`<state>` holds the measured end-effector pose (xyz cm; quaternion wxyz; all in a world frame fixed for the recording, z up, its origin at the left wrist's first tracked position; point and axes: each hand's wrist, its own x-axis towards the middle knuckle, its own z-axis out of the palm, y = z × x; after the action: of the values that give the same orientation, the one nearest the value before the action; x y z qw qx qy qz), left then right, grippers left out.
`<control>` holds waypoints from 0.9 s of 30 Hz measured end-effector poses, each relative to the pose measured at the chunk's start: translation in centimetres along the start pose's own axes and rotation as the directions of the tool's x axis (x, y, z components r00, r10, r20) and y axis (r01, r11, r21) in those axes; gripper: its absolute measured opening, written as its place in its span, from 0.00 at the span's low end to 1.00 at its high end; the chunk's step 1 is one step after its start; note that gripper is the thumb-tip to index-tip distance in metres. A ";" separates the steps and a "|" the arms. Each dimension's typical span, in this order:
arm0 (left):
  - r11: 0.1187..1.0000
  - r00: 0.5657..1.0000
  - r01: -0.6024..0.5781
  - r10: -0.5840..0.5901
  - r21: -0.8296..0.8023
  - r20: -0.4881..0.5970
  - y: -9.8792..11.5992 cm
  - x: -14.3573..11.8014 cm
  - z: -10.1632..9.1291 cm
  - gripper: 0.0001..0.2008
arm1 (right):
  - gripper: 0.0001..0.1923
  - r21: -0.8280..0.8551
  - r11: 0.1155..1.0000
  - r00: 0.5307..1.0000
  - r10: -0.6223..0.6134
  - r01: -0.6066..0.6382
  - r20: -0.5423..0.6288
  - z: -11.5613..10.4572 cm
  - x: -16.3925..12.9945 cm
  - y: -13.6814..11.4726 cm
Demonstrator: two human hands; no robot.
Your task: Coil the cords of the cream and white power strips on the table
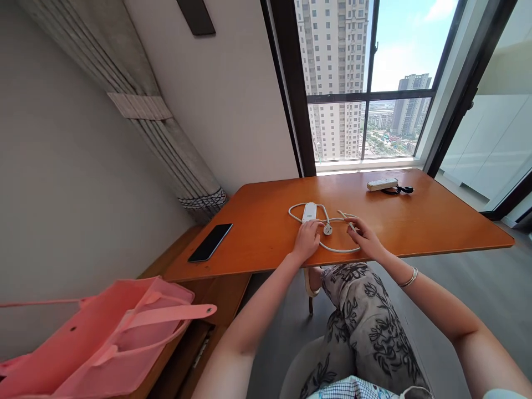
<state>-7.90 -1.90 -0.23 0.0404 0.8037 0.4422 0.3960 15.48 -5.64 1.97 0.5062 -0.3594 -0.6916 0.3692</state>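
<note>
A small white power strip (310, 212) lies on the orange-brown wooden table (266, 221), its white cable (338, 251) looped loosely around it. My left hand (306, 240) grips the near end of the strip, its fingers curled over it. Beside those fingers rests the cable's round plug (328, 229), prongs facing me. To the right, my right hand (366, 238) pinches a section of the cable between thumb and fingers, near the table's front edge.
A black phone (210, 243) lies at the table's left. Towards the back right sits another white power strip (382, 184) with a black cord (399, 190). A pink bag (124, 338) stands at lower left. A window (366, 83) is behind the table.
</note>
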 end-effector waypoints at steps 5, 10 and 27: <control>0.990 0.975 -0.087 0.063 0.107 0.211 -3.2 0.8 -1.5 0.14 | 0.15 0.153 0.988 0.952 0.025 0.023 -0.305 -2.2 0.9 -1.1; 0.995 0.963 -0.101 0.093 0.021 0.253 -4.5 1.2 -2.6 0.09 | 0.19 0.135 0.988 0.807 0.015 0.081 -0.591 -5.7 0.9 -1.4; 0.976 0.965 0.007 -0.064 -0.218 -0.254 4.1 3.2 -8.6 0.17 | 0.24 -0.466 0.865 0.814 -0.130 -0.186 -0.566 -12.5 -4.1 2.2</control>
<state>-9.95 -4.40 9.27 0.0762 0.7277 0.4128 0.5424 28.76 -6.29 0.93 0.5755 -0.5838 -0.5698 0.0570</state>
